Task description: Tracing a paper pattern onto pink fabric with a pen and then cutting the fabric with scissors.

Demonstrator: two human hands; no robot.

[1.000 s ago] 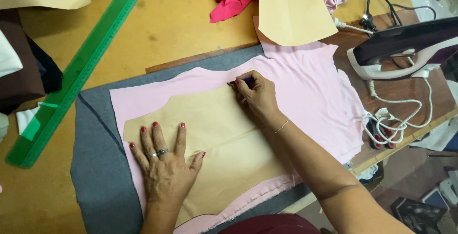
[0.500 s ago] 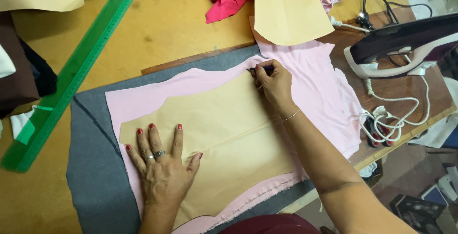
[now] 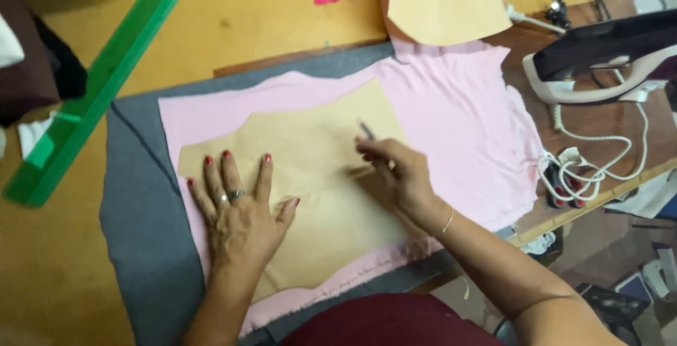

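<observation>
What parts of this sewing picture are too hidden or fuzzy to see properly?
Head view only:
- The marking tool in the right hand is blurred by motion, so its kind is unclear.
- The paper pattern is partly covered by the left hand.
- The green ruler and the iron run off the frame edges.
- The pink fabric has its top corner under another paper piece.

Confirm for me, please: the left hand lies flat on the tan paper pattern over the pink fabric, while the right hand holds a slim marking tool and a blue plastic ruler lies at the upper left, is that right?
Not quite: in the head view the long plastic ruler at the upper left is green, not blue. The rest holds: the left hand lies flat on the tan paper pattern over the pink fabric, and the right hand holds a slim marking tool.
</observation>
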